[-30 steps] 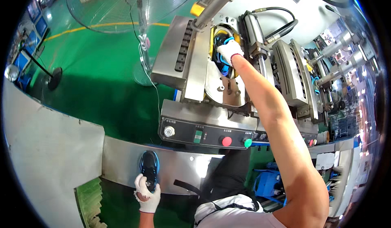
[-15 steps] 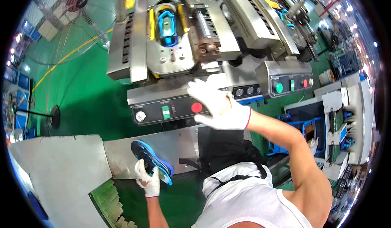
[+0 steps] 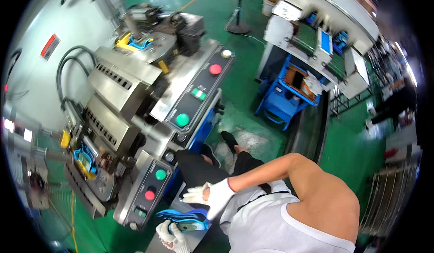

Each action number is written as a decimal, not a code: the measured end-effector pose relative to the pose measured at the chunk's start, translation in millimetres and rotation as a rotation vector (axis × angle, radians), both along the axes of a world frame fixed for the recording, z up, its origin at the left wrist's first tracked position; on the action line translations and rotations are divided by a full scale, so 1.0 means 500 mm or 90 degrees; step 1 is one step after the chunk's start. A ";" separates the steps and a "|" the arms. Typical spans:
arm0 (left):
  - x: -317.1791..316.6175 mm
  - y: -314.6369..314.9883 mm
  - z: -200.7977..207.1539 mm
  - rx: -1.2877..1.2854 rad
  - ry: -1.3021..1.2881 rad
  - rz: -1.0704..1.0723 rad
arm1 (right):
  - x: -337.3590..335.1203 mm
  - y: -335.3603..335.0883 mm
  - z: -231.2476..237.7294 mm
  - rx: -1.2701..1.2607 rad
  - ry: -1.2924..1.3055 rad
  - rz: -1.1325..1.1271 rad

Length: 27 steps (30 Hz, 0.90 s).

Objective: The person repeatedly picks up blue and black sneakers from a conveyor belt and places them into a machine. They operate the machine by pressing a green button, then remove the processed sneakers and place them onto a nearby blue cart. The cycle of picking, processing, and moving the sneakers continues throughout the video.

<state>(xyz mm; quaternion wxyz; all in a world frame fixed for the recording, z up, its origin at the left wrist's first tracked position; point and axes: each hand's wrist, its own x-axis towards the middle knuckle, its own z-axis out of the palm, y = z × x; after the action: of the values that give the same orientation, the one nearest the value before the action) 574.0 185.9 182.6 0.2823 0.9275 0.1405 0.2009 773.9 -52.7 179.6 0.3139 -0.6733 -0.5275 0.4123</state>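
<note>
At the bottom of the view, my gloved left hand (image 3: pixel 173 237) grips a dark and blue sports shoe (image 3: pixel 197 226) with a bright blue sole edge. It lies over a metal bench plate (image 3: pixel 199 241). Just above the shoe is my gloved right hand (image 3: pixel 209 198), its fingers stretched out and nothing in them. Both gloves are white, and the left one has a brown smudge. Whether the right palm touches the shoe's far end, I cannot tell.
On the left stands a steel press machine with two control panels (image 3: pixel 198 88) (image 3: pixel 143 194) bearing green and red buttons. Blue shoe-shaped pieces (image 3: pixel 84 157) sit in its near station. A blue cart (image 3: pixel 280 100) stands beside a conveyor (image 3: pixel 312 38) on the green floor (image 3: pixel 244 67).
The view has swung to the right, bringing the cart and conveyor closer to the middle. My right hand has come away from the control panel and down towards the shoe. My left hand still holds the shoe.
</note>
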 end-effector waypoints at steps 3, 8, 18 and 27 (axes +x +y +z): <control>0.164 -0.128 0.018 -0.082 -0.043 -0.127 | -0.063 -0.128 -0.089 0.152 0.102 -0.165; 0.413 -0.354 0.125 -0.139 -0.047 -0.429 | -0.076 -0.288 -0.053 0.312 -0.096 -0.585; 0.565 -0.628 0.223 -0.127 -0.146 -0.872 | 0.172 -0.650 0.093 0.601 -0.131 -1.276; 0.442 -0.505 -0.047 -0.157 0.160 -0.677 | 0.689 -1.135 0.108 0.023 -0.434 -1.606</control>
<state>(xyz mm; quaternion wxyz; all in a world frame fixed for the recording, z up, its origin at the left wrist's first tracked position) 795.0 -66.7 159.3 0.4319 0.8477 -0.2915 -0.0988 1118.3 -620.2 233.5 0.3423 -0.7669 0.4050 -0.3615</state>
